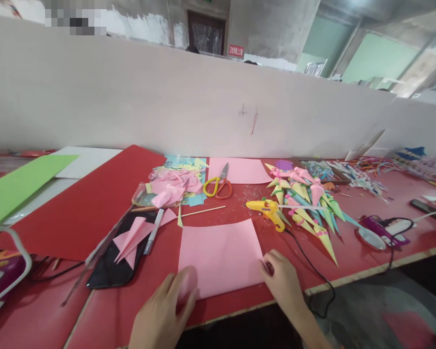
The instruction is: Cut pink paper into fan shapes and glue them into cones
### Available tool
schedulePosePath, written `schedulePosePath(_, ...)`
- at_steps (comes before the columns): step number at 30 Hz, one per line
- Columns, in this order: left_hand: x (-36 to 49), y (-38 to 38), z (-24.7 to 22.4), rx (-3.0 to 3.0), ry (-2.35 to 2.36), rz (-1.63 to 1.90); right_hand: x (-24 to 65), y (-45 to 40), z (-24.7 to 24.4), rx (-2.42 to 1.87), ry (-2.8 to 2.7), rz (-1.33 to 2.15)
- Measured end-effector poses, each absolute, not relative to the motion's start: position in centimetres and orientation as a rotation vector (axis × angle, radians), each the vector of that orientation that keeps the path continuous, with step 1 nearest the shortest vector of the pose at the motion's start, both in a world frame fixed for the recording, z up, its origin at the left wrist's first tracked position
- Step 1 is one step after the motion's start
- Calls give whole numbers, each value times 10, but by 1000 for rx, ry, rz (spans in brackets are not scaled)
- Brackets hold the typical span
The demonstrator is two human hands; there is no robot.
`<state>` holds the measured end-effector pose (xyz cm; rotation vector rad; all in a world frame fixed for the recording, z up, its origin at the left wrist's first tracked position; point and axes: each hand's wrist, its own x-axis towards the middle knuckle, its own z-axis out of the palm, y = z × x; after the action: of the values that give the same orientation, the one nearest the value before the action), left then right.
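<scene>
A sheet of pink paper lies in front of me near the table's front edge. At its lower left corner is my left hand, thumb and fingers curled around the paper, the fingertips slightly blurred. My right hand pinches the sheet's right edge between thumb and fingers. Just beyond the sheet rests a yellow glue gun with a glue stick in its back. A thin wooden stick and scissors with yellow and orange handles lie behind the paper.
Paper cones in several colours are heaped at right. Paper scraps lie behind left. Folded pink pieces sit on a black phone-like slab beside a marker. Red card covers the left. A black cord hangs over the front edge.
</scene>
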<state>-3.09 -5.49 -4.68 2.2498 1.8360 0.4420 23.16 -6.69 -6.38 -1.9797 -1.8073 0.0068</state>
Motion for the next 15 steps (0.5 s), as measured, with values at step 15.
schedulePosePath(15, -44, -54, -57, 2031, 1796, 772, 243, -80, -64, -1785, -1699, 300)
